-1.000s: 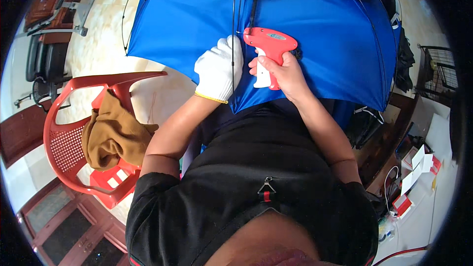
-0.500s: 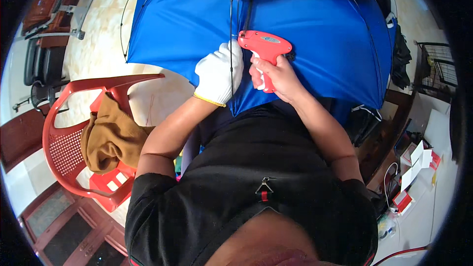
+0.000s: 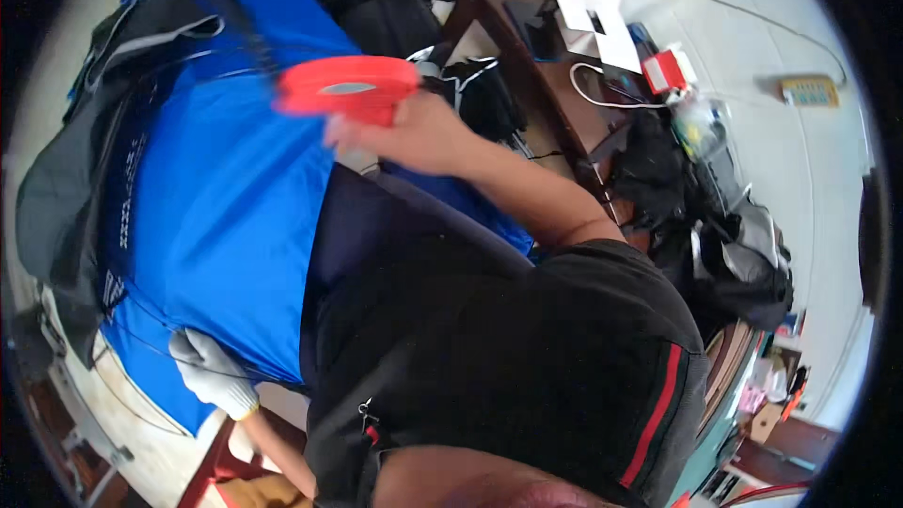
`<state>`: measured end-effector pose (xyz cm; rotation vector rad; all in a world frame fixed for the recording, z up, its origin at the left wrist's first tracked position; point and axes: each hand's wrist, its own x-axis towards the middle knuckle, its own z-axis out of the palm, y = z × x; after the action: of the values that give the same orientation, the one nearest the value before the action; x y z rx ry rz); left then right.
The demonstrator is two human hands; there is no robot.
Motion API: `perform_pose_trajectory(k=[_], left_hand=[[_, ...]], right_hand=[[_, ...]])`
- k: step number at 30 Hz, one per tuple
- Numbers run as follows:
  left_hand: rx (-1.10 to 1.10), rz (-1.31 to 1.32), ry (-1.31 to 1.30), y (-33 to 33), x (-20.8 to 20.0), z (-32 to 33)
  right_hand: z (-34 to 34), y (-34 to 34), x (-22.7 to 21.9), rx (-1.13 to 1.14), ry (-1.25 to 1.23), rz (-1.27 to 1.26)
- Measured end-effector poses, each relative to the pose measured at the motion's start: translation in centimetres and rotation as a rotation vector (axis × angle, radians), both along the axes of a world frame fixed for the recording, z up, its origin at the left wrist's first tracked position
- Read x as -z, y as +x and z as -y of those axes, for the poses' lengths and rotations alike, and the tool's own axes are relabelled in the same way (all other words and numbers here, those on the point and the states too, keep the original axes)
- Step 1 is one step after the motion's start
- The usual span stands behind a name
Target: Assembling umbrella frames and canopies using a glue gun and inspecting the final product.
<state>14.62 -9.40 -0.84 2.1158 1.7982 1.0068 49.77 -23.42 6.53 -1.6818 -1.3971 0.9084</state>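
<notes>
A blue umbrella (image 3: 221, 169) lies open across my lap, with a black outer section (image 3: 61, 188) folded along its left side and thin dark ribs crossing it. My left hand (image 3: 212, 372), in a white knit glove, is at the lower part of the blue cloth, its fingers curled against the cloth beside a rib. Exactly what lies between those fingers is hidden. My bare right hand (image 3: 414, 132) grips a red tagging gun (image 3: 348, 85) above the umbrella's upper right side. Motion smears both gun and hand.
A dark brown table (image 3: 555, 85) at the upper right bears a phone and white cable. An opened white box (image 3: 602, 23) is next to it. Black fabric bundles (image 3: 658, 169) are piled at right. A red chair (image 3: 212, 470) with brown cloth stands at lower left.
My view has swung to the right. My right hand has moved the tagging gun away from my gloved left hand, which stays at the umbrella. The two hands are now far apart.
</notes>
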Motion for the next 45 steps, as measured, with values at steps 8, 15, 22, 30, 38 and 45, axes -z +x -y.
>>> perform_pose_trajectory(k=[8, 15, 22, 30, 38, 45], left_hand=[[0.076, -0.070, 0.025, 1.5, -0.5, -0.1], [0.088, -0.089, -0.092, 2.6, -2.1, 0.3], [0.094, -0.164, 0.020, 1.7, -1.7, 0.9], [0.115, -0.076, 0.019, 0.7, -1.4, -0.1], [0.138, -0.051, 0.050, 1.5, -1.6, 1.4], [0.146, -0.094, 0.034, 2.1, -1.8, 0.8]], right_hand=[[19.0, 12.1, 10.8, 1.030, 0.204, 0.905], [27.4, 19.8, 13.7, 1.251, -0.319, 1.099], [31.4, 23.2, 16.9, 1.301, -0.120, 0.946], [21.7, 12.4, 0.1, 0.839, 0.266, 0.882], [14.7, -3.6, -20.9, -0.724, 1.611, -0.051], [14.1, -5.2, -21.5, -0.943, 1.571, -0.195]])
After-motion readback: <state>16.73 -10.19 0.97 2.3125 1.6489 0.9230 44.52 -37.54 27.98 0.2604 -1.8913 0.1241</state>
